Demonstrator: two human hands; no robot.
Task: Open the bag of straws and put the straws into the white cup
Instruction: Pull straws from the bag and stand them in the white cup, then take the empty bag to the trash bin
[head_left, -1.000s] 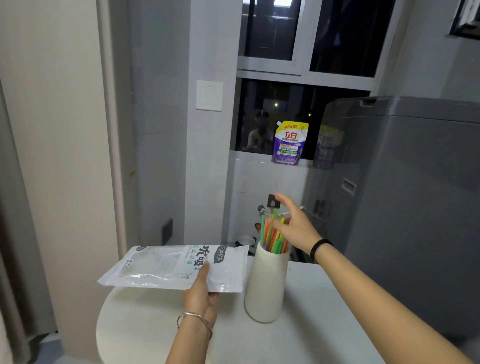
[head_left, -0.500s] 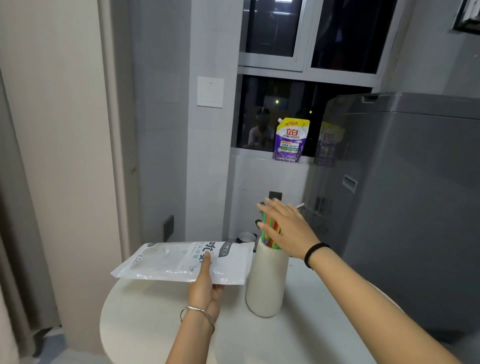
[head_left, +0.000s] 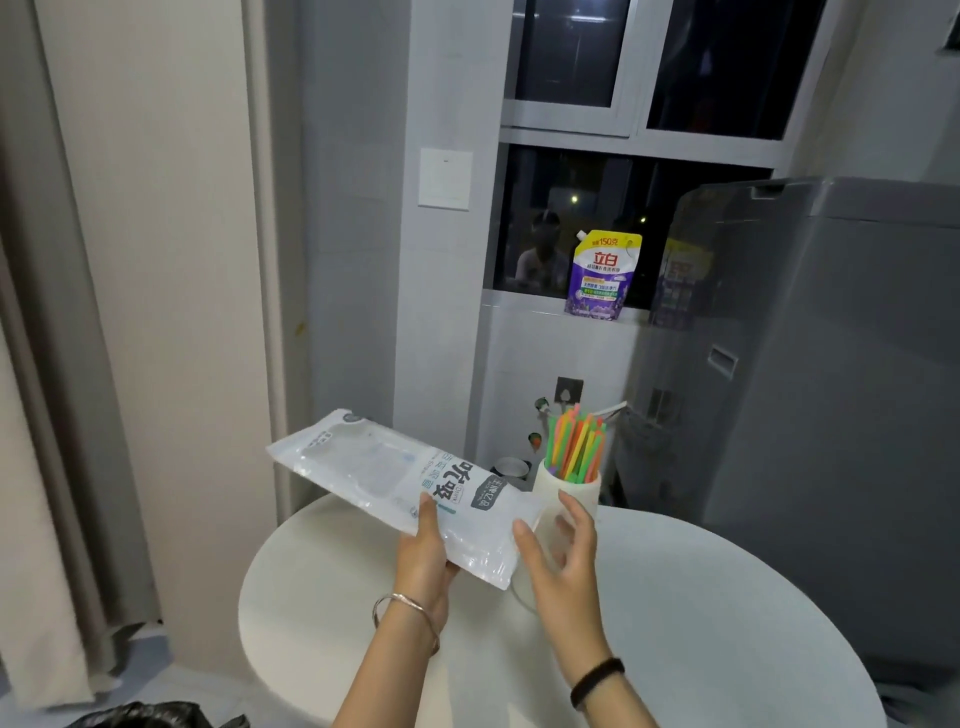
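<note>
Bag (head_left: 395, 483), crinkly flat plastic, gripped by left hand (head_left: 423, 561); right hand (head_left: 561, 561) spread (straws (head_left: 574, 447) fill cup (head_left: 571, 491)).

Right hand (head_left: 563, 561) dropped from straws (head_left: 574, 447) to bag (head_left: 415, 478) (now tilted).

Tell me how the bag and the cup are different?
The plastic bag is flat and partly clear; the white cup is round and solid. The bag is held tilted by the left hand; the cup stands upright on the table. The cup holds straws; the bag looks empty. Both are whitish.
</note>
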